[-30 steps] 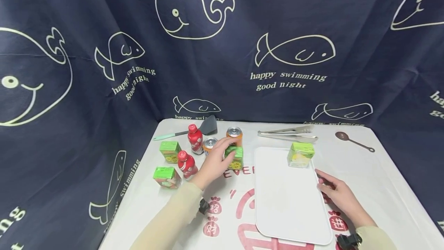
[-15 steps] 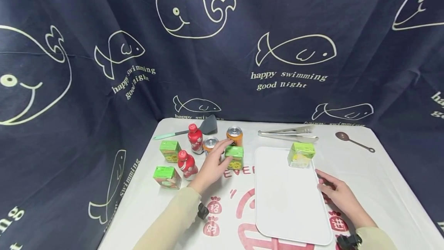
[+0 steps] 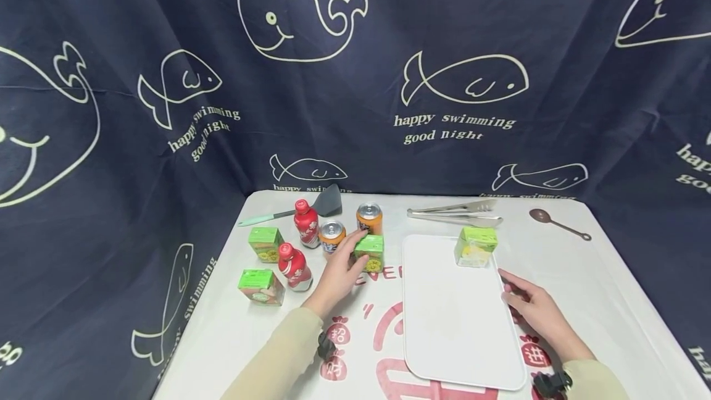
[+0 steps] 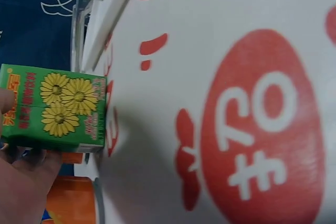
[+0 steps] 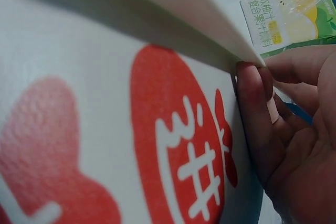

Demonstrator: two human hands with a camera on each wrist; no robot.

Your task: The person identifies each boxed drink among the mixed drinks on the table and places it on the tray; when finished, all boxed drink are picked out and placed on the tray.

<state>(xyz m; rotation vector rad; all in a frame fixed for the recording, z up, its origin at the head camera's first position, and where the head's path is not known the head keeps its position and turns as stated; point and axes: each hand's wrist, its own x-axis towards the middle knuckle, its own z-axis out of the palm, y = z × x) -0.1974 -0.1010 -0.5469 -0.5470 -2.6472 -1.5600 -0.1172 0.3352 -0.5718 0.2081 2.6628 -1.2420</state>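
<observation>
My left hand (image 3: 336, 278) grips a green drink carton (image 3: 374, 256) with yellow flowers on it. The thumb lies over its front face in the left wrist view, and the other fingers are behind it. The carton stands on the table left of a white tray (image 3: 458, 320). With thumb and fingers, my right hand (image 3: 536, 308) pinches the tray's right rim (image 5: 231, 35). A pale green and yellow juice carton (image 3: 476, 247) stands at the tray's far right corner.
Orange cans (image 3: 369, 218) stand behind the left hand. Further left are two red bottles (image 3: 294, 267) and two green cartons (image 3: 261, 287). A spatula (image 3: 328, 201), metal tongs (image 3: 455, 213) and a brown spoon (image 3: 541, 216) lie along the back.
My left fingers have come down from beside the rear orange can to close around the green carton. My right hand and the tray stay put; the head view has shifted slightly.
</observation>
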